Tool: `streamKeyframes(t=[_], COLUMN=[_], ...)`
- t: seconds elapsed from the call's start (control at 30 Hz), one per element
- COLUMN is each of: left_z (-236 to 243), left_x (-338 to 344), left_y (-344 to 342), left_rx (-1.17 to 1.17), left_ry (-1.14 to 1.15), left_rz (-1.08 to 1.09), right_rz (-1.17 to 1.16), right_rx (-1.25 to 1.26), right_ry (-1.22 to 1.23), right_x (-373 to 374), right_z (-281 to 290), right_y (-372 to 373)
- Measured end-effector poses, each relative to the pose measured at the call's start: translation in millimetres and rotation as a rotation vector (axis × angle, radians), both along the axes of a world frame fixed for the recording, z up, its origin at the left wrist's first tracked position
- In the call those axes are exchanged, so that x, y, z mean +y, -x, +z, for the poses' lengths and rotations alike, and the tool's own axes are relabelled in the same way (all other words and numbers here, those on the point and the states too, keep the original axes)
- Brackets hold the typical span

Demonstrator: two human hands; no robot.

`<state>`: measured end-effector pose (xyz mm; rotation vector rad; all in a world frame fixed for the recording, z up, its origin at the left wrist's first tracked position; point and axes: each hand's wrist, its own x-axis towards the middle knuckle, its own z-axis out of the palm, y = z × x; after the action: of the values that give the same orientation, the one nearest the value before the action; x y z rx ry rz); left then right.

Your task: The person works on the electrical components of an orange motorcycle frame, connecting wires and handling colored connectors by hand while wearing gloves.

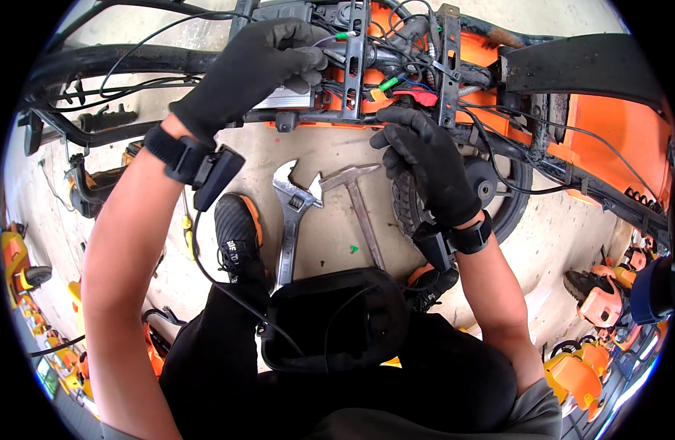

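My left hand (268,77), in a black glove, is closed at the upper middle on a thin purple wire (323,40) that ends in a green connector (345,35). My right hand (425,158), also gloved, hangs just below the frame's lower rail with its fingers loosely bent and apart, nothing visible in them. Bundled black cables, another green connector (389,83), a yellow connector (378,94) and a red connector (418,96) lie among perforated metal brackets (447,103) on an orange-and-black vehicle frame (601,147).
An adjustable wrench (287,227) and a hammer (363,213) lie on the concrete floor (257,161) between my feet. A wheel (510,194) sits beneath the frame at right. A black bag (334,323) is at my lap. Orange and yellow small vehicles (579,374) stand around both sides.
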<state>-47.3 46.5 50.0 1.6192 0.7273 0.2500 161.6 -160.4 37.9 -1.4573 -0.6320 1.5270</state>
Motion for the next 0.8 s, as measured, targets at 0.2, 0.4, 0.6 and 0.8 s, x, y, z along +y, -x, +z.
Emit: streamKeyframes(t=[0.2, 0.4, 0.6, 0.8], left_z=[8.8, 16.7, 11.6, -15.8], left_x=[-8.7, -19.4, -33.2, -46.4], left_y=[13.3, 11.2, 11.7, 8.6], left_rx=[0.01, 0.005, 0.026, 0.073], left_ry=[-0.114, -0.206, -0.284, -0.862], left_rz=[-0.047, -0.088, -0.091, -0.097], right_rz=[-0.008, 0.011, -0.013, -0.001], right_rx=[-0.006, -0.079, -0.067, -0.121], right_ry=[0.039, 0.025, -0.016, 0.014], right_x=[1.9, 1.3, 1.6, 8.9], right_z=[-1.6, -3.4, -5.4, -2.3], right_y=[2.7, 4.1, 3.8, 9.9])
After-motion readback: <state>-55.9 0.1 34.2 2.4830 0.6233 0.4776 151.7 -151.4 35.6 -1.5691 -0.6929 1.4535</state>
